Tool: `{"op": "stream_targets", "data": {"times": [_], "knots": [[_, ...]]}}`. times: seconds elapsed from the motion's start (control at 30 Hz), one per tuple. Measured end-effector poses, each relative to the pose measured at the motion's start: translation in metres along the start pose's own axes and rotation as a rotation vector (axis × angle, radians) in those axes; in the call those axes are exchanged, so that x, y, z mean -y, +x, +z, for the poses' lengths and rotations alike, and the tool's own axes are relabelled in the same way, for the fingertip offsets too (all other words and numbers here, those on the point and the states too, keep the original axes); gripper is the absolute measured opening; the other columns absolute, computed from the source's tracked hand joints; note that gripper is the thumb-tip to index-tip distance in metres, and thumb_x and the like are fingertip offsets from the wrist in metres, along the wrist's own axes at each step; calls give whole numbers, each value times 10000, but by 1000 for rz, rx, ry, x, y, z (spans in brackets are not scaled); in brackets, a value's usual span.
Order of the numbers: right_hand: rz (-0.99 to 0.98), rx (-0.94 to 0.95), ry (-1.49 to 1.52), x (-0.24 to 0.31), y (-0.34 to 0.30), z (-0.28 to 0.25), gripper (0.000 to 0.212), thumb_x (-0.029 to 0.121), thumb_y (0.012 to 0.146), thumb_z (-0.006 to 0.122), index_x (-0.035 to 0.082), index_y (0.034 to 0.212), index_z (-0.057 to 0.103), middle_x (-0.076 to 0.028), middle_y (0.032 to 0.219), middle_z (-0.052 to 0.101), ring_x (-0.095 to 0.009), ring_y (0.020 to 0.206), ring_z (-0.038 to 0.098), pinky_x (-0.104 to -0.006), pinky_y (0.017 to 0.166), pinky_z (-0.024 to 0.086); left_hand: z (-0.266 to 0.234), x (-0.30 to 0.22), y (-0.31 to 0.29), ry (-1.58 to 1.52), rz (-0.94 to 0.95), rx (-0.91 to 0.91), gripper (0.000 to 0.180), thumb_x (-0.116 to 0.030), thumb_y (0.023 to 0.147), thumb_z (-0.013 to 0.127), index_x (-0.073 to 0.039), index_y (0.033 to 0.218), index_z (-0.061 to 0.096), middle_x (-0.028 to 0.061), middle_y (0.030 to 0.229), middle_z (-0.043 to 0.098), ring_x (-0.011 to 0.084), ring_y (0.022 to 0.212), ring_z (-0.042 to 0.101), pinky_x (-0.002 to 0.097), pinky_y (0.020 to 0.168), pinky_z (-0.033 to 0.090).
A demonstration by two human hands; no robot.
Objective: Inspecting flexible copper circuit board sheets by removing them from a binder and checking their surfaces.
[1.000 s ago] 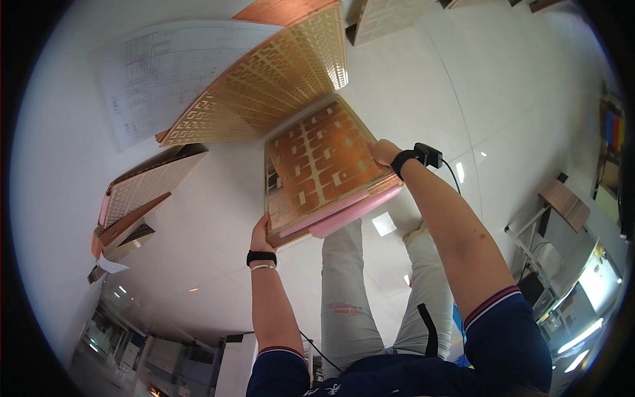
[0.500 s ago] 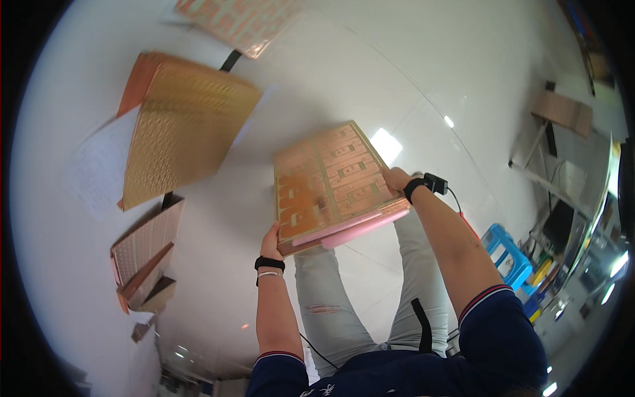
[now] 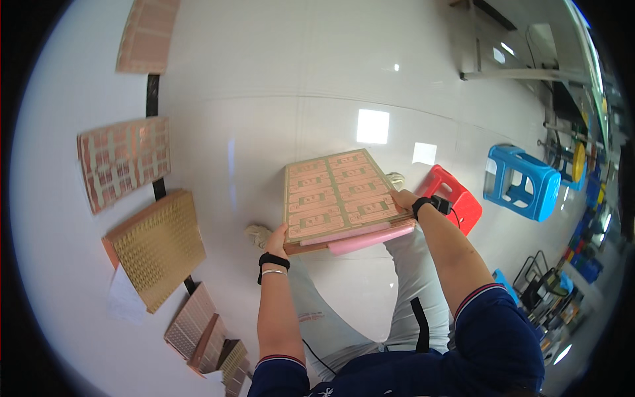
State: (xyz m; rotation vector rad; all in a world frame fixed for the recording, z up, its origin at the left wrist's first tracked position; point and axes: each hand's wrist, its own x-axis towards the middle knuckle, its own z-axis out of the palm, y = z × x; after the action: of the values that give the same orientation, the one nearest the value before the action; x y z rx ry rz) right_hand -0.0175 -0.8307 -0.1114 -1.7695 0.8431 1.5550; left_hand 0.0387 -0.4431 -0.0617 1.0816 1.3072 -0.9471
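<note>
Between my two hands I carry a stack of copper-coloured circuit board panels, held in front of my legs. The top panel has rows of rectangular patterns with pale borders. My left hand grips the near left corner, its fingers partly hidden under the stack. On the right edge, my right hand is closed with the thumb on top. Pink sheets, one looking rolled or folded, stick out from the stack's near side. Both wrists wear black bands, and the right one bears a small black device.
Along the left wall lean several panel stacks: a patterned one, a gold-brown one with a white paper, and smaller ones. At right stand a red stool and a blue stool. A metal-framed table is beyond.
My view has turned and moved along the floor. The leaning stacks now lie farther left and the red stool has come into view. Both hands keep hold of the panel stack.
</note>
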Motion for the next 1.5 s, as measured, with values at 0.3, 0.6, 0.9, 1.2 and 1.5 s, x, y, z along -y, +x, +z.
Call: {"op": "stream_targets", "data": {"times": [0.3,0.6,0.9,1.2,1.5], "knots": [[-26,-168,405,-105,33,-87,660,424,917,262,-10,572,620,-185,574,588,-332,654,595,-412,702,457,180,-31,-9,220,-29,142,319,-202,902,460,25,1117,528,132,1080,602,204,957,598,315,800,485],[-23,-128,452,-157,31,-193,579,457,920,293,20,714,611,-122,621,586,-246,572,550,-373,596,425,340,-63,-10,440,-4,186,322,-200,906,445,33,1115,518,132,1078,599,198,946,598,311,797,483],[-14,-81,466,-170,35,-242,528,444,915,289,37,773,594,-99,589,565,-237,530,522,-371,525,397,395,-101,-5,462,-178,325,323,-185,902,438,49,1114,509,150,1069,591,229,936,598,343,813,479],[43,-193,671,-160,24,-227,649,525,876,331,-41,925,644,-232,943,632,-357,936,592,-398,859,419,386,-104,42,836,-291,64,330,-315,965,368,-39,1094,493,122,1048,551,202,930,560,341,809,473],[54,-178,813,-163,19,-203,779,599,860,316,-115,1029,576,-323,1022,575,-417,1033,542,-414,874,417,387,-73,22,931,-80,-153,400,-382,964,344,-16,1039,485,105,932,546,212,837,568,347,753,489]]}}
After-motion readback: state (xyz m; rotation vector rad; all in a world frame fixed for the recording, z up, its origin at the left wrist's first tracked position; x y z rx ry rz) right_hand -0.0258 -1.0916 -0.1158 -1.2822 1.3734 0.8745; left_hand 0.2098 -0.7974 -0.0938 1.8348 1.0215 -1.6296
